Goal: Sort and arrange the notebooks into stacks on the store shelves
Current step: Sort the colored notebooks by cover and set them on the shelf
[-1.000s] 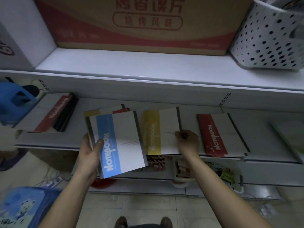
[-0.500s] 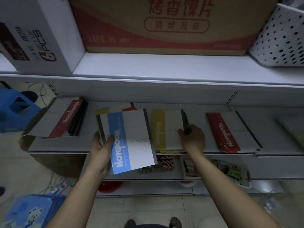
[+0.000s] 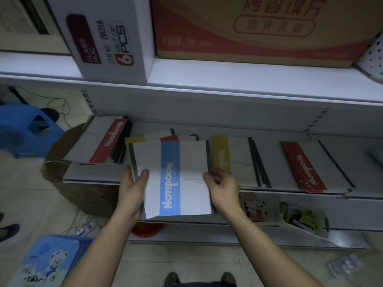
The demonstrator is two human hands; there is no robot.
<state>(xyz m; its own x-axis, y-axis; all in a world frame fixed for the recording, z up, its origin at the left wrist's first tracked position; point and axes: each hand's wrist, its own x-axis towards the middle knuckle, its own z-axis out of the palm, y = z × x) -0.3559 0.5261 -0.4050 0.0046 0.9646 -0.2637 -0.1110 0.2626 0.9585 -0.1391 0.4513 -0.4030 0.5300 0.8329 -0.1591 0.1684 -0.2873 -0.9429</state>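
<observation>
Our left hand (image 3: 132,190) and right hand (image 3: 223,190) pinch the blue notebook (image 3: 172,179) by its sides over the front edge of the shelf (image 3: 93,175) (other colours lie beneath), probably to peel it off for sorting.

Stack (image 3: 172,177) held out just near of the shelf (image 3: 273,162), left hand (image 3: 132,189) on its left edge, right hand (image 3: 222,189) on its right. On the shelf: left pile (image 3: 107,141), perhaps in a carton (image 3: 60,150); middle pile (image 3: 234,160) just right of the stack; right pile (image 3: 310,164) beyond. On the upper shelf (image 3: 228,79), left box (image 3: 109,38) beside right box (image 3: 259,27).
</observation>
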